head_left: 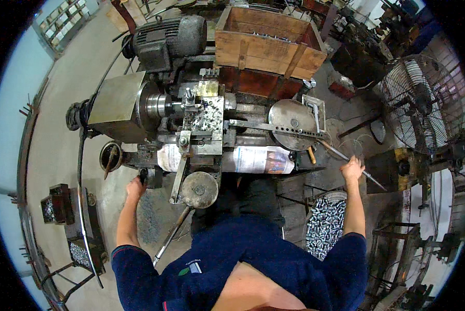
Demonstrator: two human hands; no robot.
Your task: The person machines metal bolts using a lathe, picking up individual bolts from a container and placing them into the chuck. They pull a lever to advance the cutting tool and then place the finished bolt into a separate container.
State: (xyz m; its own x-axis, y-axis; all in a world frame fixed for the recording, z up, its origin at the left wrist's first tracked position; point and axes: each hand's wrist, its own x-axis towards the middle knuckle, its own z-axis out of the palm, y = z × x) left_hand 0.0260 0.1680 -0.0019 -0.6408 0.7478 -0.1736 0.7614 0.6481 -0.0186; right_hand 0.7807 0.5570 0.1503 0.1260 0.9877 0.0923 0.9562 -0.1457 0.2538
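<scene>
A small lathe (191,119) stands in front of me, with a metal chuck (156,105) at its left and chip-covered tooling in the middle. My right hand (352,170) is closed round a long metal lever (338,152), which runs from a perforated flat bar (274,127) over a round steel disc (293,123). On the left, my left hand (134,187) grips a black knob (143,176) at the lathe's front; its fingers are partly hidden. Between my arms, a second lever (173,234) slants down from a smaller round disc (200,190), touched by neither hand.
A wooden crate (263,49) stands behind the lathe, beside an electric motor (171,37). At right is a large fan (421,103). A basket of small metal parts (324,225) sits below my right forearm. Metal bins (56,205) stand at left, near a pot (111,155).
</scene>
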